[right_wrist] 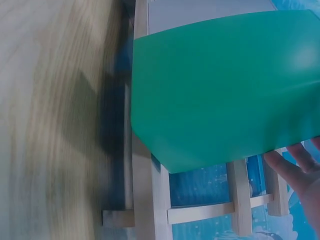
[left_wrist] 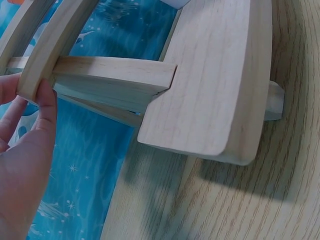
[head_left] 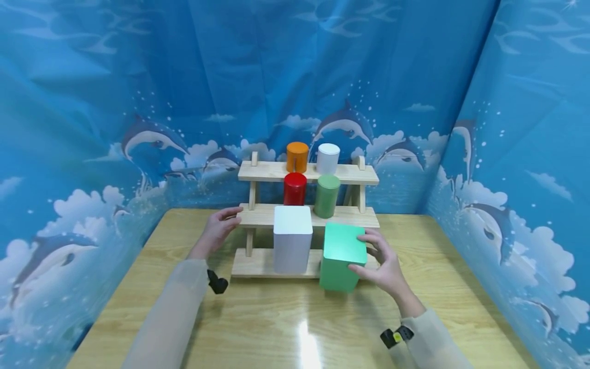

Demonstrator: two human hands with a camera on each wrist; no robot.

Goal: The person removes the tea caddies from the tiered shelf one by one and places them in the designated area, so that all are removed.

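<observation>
The right hand (head_left: 384, 264) holds a green box (head_left: 343, 256) by its right side, with the thumb near the front and the other fingers farther back. The green box is just to the left of this hand, by the right part of the bottom shelf (head_left: 253, 262) of a wooden stand (head_left: 258, 215). The box sticks out past the front edge of that shelf, and I cannot tell if it sits on the wood. The left hand (head_left: 218, 228) pinches the left end of the stand's middle shelf, well apart from the green box. A tall white box (head_left: 292, 246) stands on the bottom shelf, between the two hands and near the green box. Behind it, a red round block (head_left: 295, 190) and a pale green round block (head_left: 326, 197) stand on the middle shelf. An orange round block (head_left: 297, 158) and a white round block (head_left: 328, 160) stand on top. The stand is on a wooden worktop (head_left: 249, 328).
</observation>
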